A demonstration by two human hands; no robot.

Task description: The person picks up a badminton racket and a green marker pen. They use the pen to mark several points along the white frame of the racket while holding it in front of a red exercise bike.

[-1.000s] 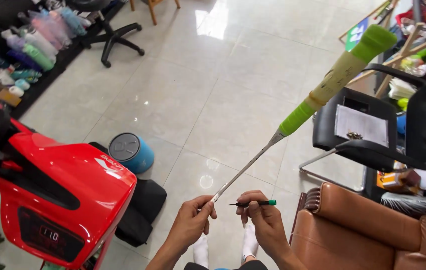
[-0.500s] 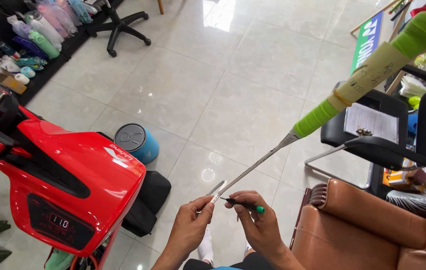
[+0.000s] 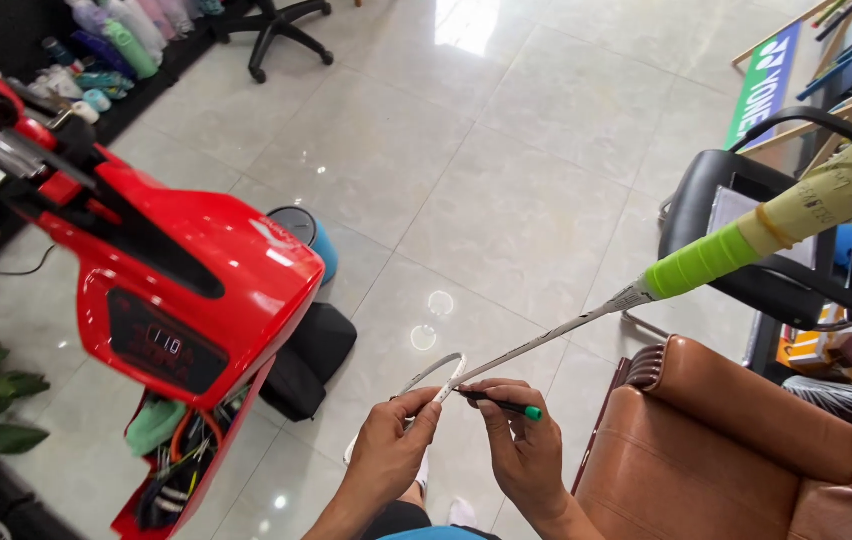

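Observation:
I hold a badminton racket [image 3: 586, 322] upside down, its thin silver shaft running up right to a bright green grip [image 3: 702, 264] and a paper-wrapped handle end [image 3: 836, 195]. My left hand [image 3: 393, 444] pinches the white frame [image 3: 436, 372] where it meets the shaft. My right hand [image 3: 524, 442] holds a slim black tool with a green cap [image 3: 502, 404], its tip touching the frame's throat beside my left fingers.
A red stringing machine [image 3: 181, 285] stands at the left with a tool tray [image 3: 171, 450] below. A blue round bin [image 3: 311, 238] sits behind it. A brown leather sofa [image 3: 736, 450] is at the right, a black chair [image 3: 776, 240] beyond, an office chair [image 3: 271, 25] far back.
The view has tilted down and left, so the red machine fills more of the picture. The white frame loop shows by my left hand. Both hands keep their hold.

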